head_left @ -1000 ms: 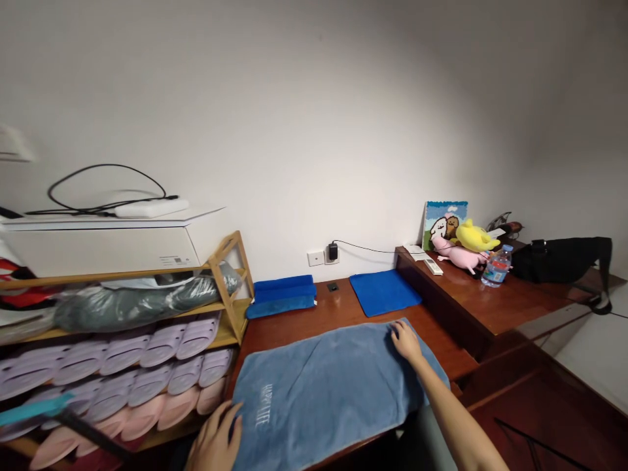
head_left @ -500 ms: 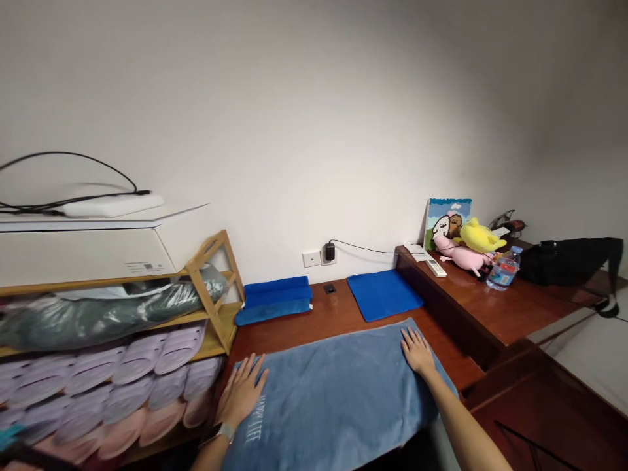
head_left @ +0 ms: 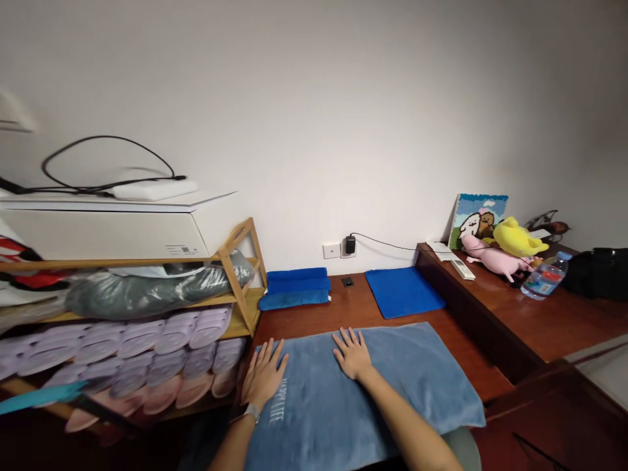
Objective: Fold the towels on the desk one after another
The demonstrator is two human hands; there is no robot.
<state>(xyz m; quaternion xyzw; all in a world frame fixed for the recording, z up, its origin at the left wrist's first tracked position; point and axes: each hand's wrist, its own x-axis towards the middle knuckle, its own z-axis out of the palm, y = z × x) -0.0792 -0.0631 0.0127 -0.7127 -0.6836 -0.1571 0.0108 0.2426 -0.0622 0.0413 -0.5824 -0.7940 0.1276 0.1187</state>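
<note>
A grey-blue towel (head_left: 314, 405) with white "HAPPY LIFE" lettering lies spread over the wooden desk (head_left: 350, 307), its near edge hanging past the front. My left hand (head_left: 265, 373) rests flat on its far left corner, fingers extended. Near the middle of the towel's far edge, my right hand (head_left: 353, 354) lies flat with fingers spread. Behind the towel sit a folded blue towel stack (head_left: 296, 288) on the left and a flat, folded bright blue towel (head_left: 405, 292) on the right.
Left stands a wooden rack (head_left: 240, 288) with several slippers (head_left: 167, 337) and a white box (head_left: 98, 232) on top. On the raised right surface are a water bottle (head_left: 545, 276), plush toys (head_left: 515, 239), a remote (head_left: 462, 269) and a black bag (head_left: 598, 271). A charger (head_left: 350, 244) is plugged into the wall.
My right hand has moved left across the towel, from its far right corner to near the middle. My left hand stays at the left corner. The view has shifted left.
</note>
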